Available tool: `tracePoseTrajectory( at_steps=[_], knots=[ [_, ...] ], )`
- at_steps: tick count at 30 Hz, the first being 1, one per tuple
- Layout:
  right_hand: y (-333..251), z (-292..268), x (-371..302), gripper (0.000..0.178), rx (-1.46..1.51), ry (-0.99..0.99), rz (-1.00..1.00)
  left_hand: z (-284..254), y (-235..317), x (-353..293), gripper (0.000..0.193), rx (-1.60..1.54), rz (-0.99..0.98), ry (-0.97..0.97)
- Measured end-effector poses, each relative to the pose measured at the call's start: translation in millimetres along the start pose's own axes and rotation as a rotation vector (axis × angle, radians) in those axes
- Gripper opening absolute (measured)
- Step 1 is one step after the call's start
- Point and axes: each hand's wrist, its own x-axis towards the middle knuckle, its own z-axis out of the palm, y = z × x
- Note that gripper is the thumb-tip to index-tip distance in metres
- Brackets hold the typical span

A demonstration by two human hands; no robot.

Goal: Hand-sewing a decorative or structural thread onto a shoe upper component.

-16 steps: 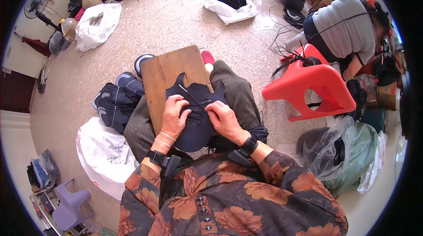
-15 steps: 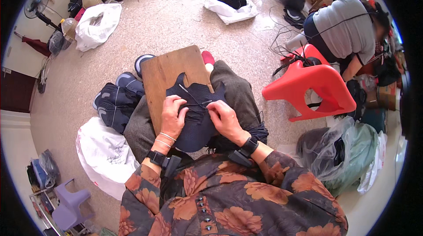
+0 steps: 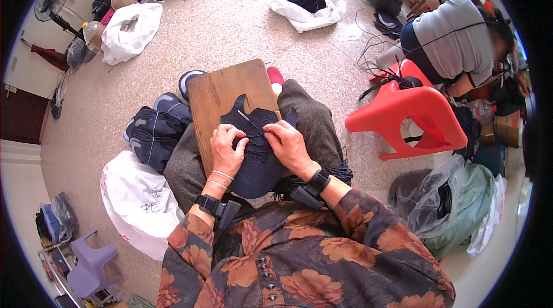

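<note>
A dark navy shoe upper (image 3: 252, 180) lies across a wooden board (image 3: 214, 90) on my lap. Black shoelace (image 3: 257, 148) zigzags over its middle, and a pale lace tip (image 3: 243, 115) lies near the tongue end. My left hand (image 3: 226, 151) is closed at the upper's left edge beside the lacing, its thumb and fingertips gripping the fabric. On the opposite side my right hand (image 3: 288, 147) pinches with thumb and forefinger at the lace by the right eyelet row. The exact spot in that pinch is partly hidden by the fingers.
Bundled navy shoe uppers (image 3: 151, 140) and a white sack (image 3: 138, 198) lie to my left. A red plastic stool (image 3: 410, 115) stands at right, with a bent-over person (image 3: 455, 34) beyond it. Black cords (image 3: 328, 175) hang by my right thigh. Clear and green bags (image 3: 455, 204) sit lower right.
My right hand has shifted left and slightly up over the upper, nearer the lacing. My left hand stays at the left edge. The whole view has moved slightly.
</note>
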Motion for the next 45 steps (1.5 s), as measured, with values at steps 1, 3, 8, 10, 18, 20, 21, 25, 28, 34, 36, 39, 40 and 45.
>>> tracePoseTrajectory(
  at_steps=[1, 3, 8, 10, 18, 20, 21, 25, 28, 34, 36, 39, 40, 45],
  knots=[
    [-1, 2, -1, 0.011, -0.002, -0.012, 0.0, 0, 0, 0, 0.016, 0.002, -0.005, 0.003],
    [0, 4, 0, 0.013, -0.02, -0.022, -0.01, 1, 0, -1, 0.016, 0.005, -0.007, -0.001],
    [-6, 7, 1, 0.008, -0.236, -0.02, -0.111, 1, 5, 1, 0.02, 0.058, 0.007, -0.028],
    [-8, 5, 0, 0.007, -0.395, -0.046, -0.169, -2, 19, 5, 0.022, 0.162, 0.122, -0.054],
    [-10, 0, -8, 0.007, -0.594, -0.204, -0.091, 1, 27, 6, 0.029, 0.253, 0.034, -0.183],
    [-9, -1, -11, 0.007, -0.581, -0.175, -0.096, 1, 29, 11, 0.03, 0.31, 0.41, -0.076],
    [-10, -1, -10, 0.008, -0.562, -0.143, -0.106, 3, 19, 14, 0.034, 0.195, 0.422, -0.191],
    [-10, -2, -16, 0.009, -0.58, -0.187, -0.112, 13, 5, -1, 0.03, 0.174, 0.386, -0.229],
    [-18, -18, -25, 0.009, -0.535, -0.16, -0.004, 22, 11, -17, 0.03, 0.159, 0.296, -0.123],
    [-20, -20, -47, 0.015, -0.423, -0.136, 0.078, 23, 15, -17, 0.035, 0.009, 0.227, -0.052],
    [-20, -22, -46, 0.019, -0.447, -0.193, 0.174, 24, 16, -19, 0.035, -0.02, 0.233, -0.046],
    [-15, -24, -39, 0.02, -0.448, -0.283, 0.198, 24, 15, -19, 0.035, 0.009, 0.229, -0.057],
    [-15, -26, -37, 0.02, -0.453, -0.284, 0.198, 24, 15, -20, 0.035, 0.005, 0.228, -0.055],
    [-15, -34, -23, 0.019, -0.477, -0.444, 0.124, 26, 14, -23, 0.033, 0.045, 0.236, -0.076]
  ],
)
